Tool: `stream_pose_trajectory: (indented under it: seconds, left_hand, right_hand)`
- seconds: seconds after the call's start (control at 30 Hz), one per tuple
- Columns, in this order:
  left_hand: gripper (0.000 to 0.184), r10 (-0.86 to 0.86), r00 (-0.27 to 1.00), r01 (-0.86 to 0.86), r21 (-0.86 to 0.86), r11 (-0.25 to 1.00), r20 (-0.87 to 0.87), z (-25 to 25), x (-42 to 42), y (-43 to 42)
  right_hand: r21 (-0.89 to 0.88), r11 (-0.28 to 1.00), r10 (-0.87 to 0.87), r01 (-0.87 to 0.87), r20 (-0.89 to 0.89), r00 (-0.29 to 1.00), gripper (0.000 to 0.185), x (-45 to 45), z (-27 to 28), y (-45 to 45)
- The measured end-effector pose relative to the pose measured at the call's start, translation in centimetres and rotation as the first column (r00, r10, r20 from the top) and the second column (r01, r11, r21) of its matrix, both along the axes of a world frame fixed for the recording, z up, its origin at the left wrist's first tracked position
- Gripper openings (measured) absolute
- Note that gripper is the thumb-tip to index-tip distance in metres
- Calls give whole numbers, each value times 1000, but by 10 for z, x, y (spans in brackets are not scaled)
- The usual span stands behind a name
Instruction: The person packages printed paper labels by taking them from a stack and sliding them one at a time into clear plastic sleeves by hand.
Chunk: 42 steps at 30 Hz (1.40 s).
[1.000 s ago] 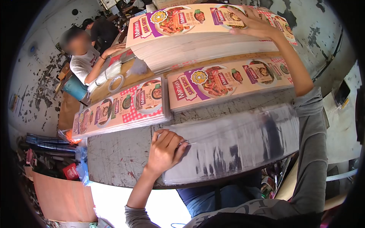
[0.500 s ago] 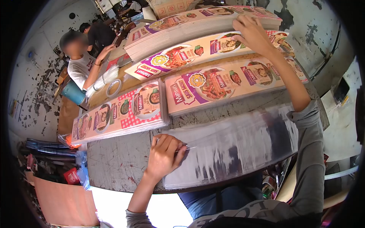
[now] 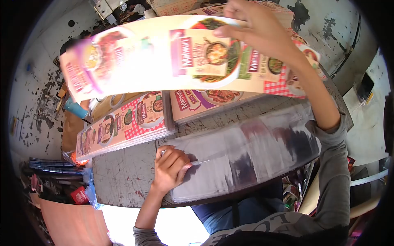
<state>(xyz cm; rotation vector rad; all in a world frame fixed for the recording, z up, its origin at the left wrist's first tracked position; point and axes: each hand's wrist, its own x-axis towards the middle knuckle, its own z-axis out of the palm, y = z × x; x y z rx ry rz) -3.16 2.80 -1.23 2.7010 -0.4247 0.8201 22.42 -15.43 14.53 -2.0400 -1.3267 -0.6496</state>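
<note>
While the right grip (image 3: pixel 259 33) pinches one card (image 3: pixel 158 61), the left grip (image 3: pixel 170 169) clenches, contents unclear.

The long cream printed cardboard strip (image 3: pixel 156 57), its left end blurred and washed out, hides much of the cream-and-purple printed stack (image 3: pixel 219 98) in mid-frame. The frame's top edge clips the right hand (image 3: pixel 260 30). The left hand (image 3: pixel 171 166), lower middle, hides its own palm.

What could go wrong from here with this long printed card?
The right grip holds the card off-centre, so its far end could sag or crease.

A low swing might knock the stack of cards on the table.

The clear plastic sleeves lie along the near edge; a bump might slide them off.
</note>
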Motion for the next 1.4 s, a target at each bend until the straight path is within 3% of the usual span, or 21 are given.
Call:
stream_pose_trajectory:
  seconds: [0.07,0.2,0.27,0.33,0.4,0.57,0.63,0.7,0.77,0.83,0.93,1.0,1.13,1.27,1.4]
  left_hand:
    - [15,-48,998,48,-8,999,30,-2,-3,2]
    - [18,-96,990,95,11,995,105,-4,-7,3]
    - [19,-100,985,99,19,995,141,-4,-6,4]
    - [21,-94,981,100,-25,995,168,-5,-6,5]
    - [23,-83,980,94,-55,994,180,-3,-3,4]
    - [23,76,993,-53,-229,972,92,-5,-3,1]
    - [22,157,986,-140,-247,959,50,-7,-6,2]
    - [19,200,980,-194,-249,949,-3,-5,-9,-2]
    - [17,243,968,-251,-248,936,-61,-6,-10,-4]
    - [11,251,968,-244,-256,935,-3,-6,-7,-4]
    - [7,241,970,-238,-288,927,-25,-5,-5,-4]
    - [6,258,965,-259,-310,915,-46,-7,-5,-5]
    - [5,298,954,-287,-351,891,-23,-6,-6,-8]
    - [4,319,944,-295,-221,929,82,5,-8,-4]
    - [6,457,870,-448,-89,890,187,9,-9,5]
  right_hand:
    - [-10,990,129,-137,-282,951,28,-19,16,9]
    - [-8,963,233,-268,-467,853,21,-31,27,45]
    - [94,961,276,-259,-356,893,36,-43,19,64]
    - [231,930,362,-287,-426,829,42,-51,2,81]
    - [238,912,406,-333,-425,809,41,-54,-17,82]
    - [62,947,308,-315,-455,836,37,-47,-60,44]
    - [-3,961,248,-275,-425,871,36,-36,-78,20]
    - [-52,939,304,-339,-332,893,32,-22,-87,-10]
    - [-90,946,261,-311,-354,898,30,3,-95,-39]
    - [-225,943,91,-244,-533,842,30,31,-90,-72]
    - [-221,965,14,-145,-505,863,33,59,-101,-113]
    - [-153,984,43,-91,-292,956,33,59,-99,-124]
    - [-210,975,29,-66,-175,984,35,52,-96,-117]
    - [-189,981,1,-40,-202,979,37,57,-103,-118]
    - [-183,982,8,-43,-188,982,37,58,-105,-119]
